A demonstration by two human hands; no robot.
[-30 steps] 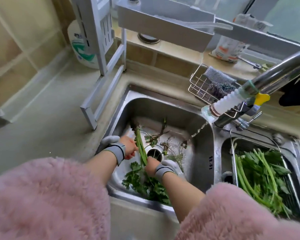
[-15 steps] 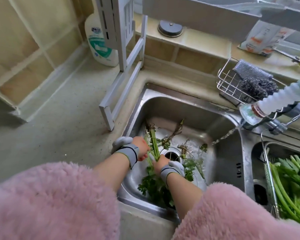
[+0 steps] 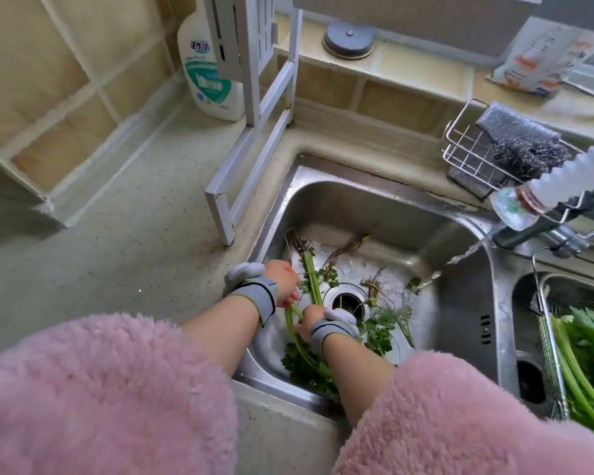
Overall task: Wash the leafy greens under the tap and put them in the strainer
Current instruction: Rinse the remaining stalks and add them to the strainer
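Both hands are low in the left steel sink (image 3: pixel 460 303), holding one bunch of leafy greens (image 3: pixel 311 279) that has long green stalks, roots at the far end and dark leaves near the front wall. My left hand (image 3: pixel 283 282) grips the stalks from the left. My right hand (image 3: pixel 311 318) grips them a little lower down. Water runs from the tap's white ribbed spout (image 3: pixel 542 190) into the sink, to the right of the bunch. A wire strainer (image 3: pixel 546 337) in the right basin holds washed greens (image 3: pixel 587 354).
Loose sprigs and roots (image 3: pixel 381 303) lie around the drain (image 3: pixel 348 299). A wire caddy (image 3: pixel 470 156) with scourers hangs behind the sink. A white rack leg (image 3: pixel 251 166) and a detergent bottle (image 3: pixel 206 77) stand on the counter to the left.
The camera has tipped down and left, so the sink sits further right in view. My hands keep their hold on the same bunch, with the right hand moved up closer to the left.
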